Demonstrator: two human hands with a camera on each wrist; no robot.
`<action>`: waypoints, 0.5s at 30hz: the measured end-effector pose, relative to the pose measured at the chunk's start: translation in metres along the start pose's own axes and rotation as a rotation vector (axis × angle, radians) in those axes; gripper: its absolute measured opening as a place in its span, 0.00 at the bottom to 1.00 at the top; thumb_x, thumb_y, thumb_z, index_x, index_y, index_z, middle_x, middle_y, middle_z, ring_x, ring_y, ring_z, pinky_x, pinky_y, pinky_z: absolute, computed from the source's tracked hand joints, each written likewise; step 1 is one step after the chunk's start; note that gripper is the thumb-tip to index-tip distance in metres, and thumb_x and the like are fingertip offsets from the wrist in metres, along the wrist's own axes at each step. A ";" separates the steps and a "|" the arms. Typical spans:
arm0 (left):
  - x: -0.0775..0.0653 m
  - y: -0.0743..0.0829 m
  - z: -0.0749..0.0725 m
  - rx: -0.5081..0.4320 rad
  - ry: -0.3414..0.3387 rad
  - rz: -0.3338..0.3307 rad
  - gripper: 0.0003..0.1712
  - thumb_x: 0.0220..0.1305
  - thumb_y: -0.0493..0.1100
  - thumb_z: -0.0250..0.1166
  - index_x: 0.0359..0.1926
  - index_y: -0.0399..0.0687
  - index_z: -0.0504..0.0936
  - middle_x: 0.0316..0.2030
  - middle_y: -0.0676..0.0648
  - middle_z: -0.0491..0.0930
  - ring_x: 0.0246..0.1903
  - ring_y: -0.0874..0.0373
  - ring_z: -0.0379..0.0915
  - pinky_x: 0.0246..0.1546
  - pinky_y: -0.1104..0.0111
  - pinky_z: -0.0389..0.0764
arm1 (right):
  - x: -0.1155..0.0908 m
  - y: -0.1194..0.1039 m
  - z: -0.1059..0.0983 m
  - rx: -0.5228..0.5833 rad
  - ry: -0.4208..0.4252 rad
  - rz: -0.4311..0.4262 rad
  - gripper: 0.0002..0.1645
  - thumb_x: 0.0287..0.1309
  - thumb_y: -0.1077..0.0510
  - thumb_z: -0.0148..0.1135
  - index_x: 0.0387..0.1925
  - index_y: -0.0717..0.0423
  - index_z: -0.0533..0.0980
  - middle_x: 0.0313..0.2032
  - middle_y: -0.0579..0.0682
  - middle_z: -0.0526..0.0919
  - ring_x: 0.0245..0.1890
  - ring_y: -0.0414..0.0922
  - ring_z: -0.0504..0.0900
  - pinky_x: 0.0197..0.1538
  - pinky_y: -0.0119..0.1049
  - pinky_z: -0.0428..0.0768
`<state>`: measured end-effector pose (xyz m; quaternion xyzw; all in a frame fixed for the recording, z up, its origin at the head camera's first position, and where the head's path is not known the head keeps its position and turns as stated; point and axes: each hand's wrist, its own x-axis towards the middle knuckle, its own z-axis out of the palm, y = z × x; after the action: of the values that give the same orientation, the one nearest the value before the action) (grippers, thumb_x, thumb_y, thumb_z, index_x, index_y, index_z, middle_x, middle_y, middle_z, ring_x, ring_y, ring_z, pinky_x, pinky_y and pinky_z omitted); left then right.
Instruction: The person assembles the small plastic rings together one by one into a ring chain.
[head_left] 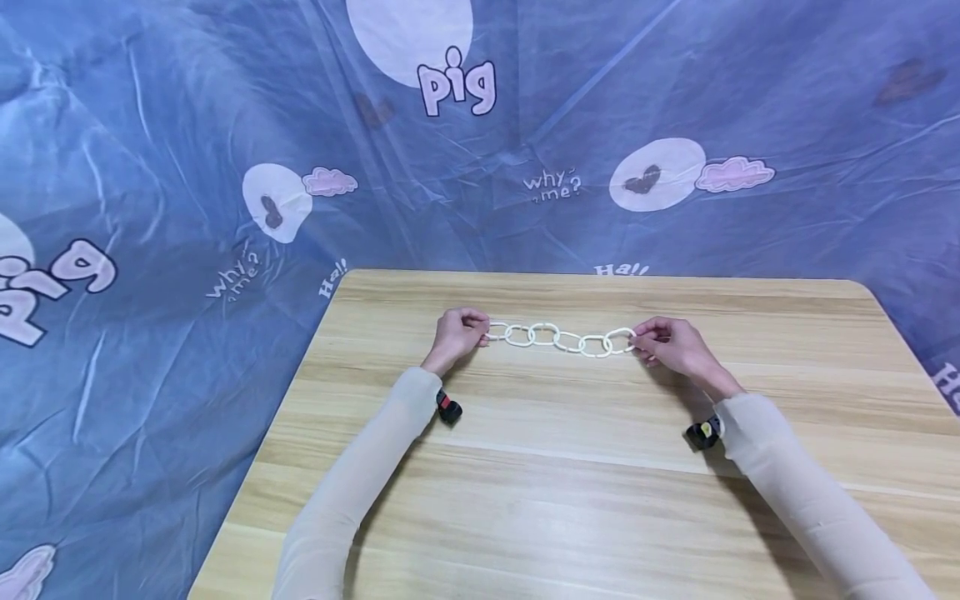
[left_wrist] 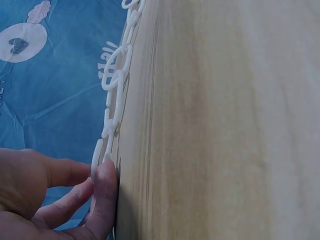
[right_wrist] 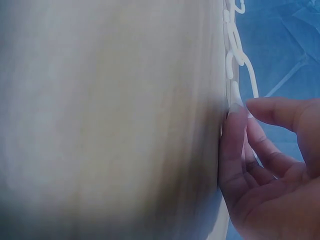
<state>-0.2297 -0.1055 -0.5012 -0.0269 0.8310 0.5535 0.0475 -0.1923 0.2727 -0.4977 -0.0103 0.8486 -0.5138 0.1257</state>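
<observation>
A chain of several white oval plastic links (head_left: pixel 543 334) stretches sideways along the far part of the wooden table. Its left end link is pinched between the thumb and fingers of my left hand (head_left: pixel 459 334). In the left wrist view, the fingers of that hand (left_wrist: pixel 65 192) grip the link (left_wrist: pixel 96 157) low at the table surface. My right hand (head_left: pixel 675 344) pinches the link at the other end. Thumb and fingertips of the right hand (right_wrist: pixel 270 150) close round the white link (right_wrist: pixel 251 80) in the right wrist view. The parts of the end links inside the fingers are hidden.
The light wooden table (head_left: pixel 525 500) has rounded far corners. Blue printed cloth (head_left: pixel 480 208) hangs behind it and along the left side. A small black camera (head_left: pixel 449 409) sits at the left wrist, another black camera (head_left: pixel 702 434) at the right.
</observation>
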 end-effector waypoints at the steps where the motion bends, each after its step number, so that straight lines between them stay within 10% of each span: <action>1: 0.000 0.000 0.000 0.001 -0.002 -0.002 0.08 0.71 0.34 0.65 0.47 0.35 0.86 0.36 0.40 0.86 0.23 0.65 0.82 0.31 0.74 0.90 | -0.001 0.000 0.000 -0.002 0.002 -0.001 0.19 0.73 0.61 0.60 0.57 0.73 0.73 0.38 0.55 0.87 0.31 0.34 0.84 0.37 0.30 0.90; 15: -0.005 -0.001 -0.015 0.065 0.010 -0.008 0.08 0.70 0.37 0.66 0.46 0.39 0.88 0.34 0.44 0.86 0.26 0.61 0.84 0.31 0.74 0.89 | -0.010 0.003 -0.005 -0.015 -0.005 -0.036 0.21 0.75 0.60 0.57 0.59 0.74 0.72 0.44 0.63 0.87 0.33 0.35 0.85 0.40 0.32 0.91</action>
<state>-0.2251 -0.1195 -0.4965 -0.0316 0.8487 0.5260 0.0463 -0.1838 0.2798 -0.4963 -0.0275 0.8517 -0.5097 0.1186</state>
